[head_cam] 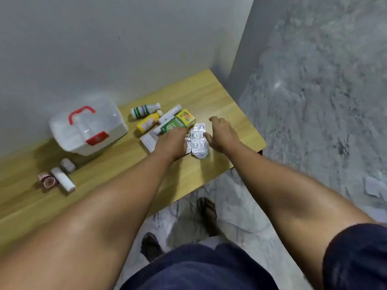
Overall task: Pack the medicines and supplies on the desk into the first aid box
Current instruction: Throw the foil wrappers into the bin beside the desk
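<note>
The white first aid box (88, 130), with its red handle and red latch, stands closed at the desk's back left. Silver blister packs (198, 141) lie between my hands. My left hand (172, 143) rests palm down over the green and yellow medicine box (179, 122) and the packs' left edge; whether it grips anything is hidden. Just right of the packs, my right hand (222, 132) hovers with fingers spread, a fingertip touching them. Behind lie a white bottle (144, 110), a yellow bottle (147, 123), a white tube (169, 114) and a white carton (149, 141).
Two bandage rolls (63, 178) and tape rolls (47, 181) lie at the front left of the wooden desk (117, 170). A wall runs behind the desk. The desk's right end is near my right hand. My feet stand on the marble floor below.
</note>
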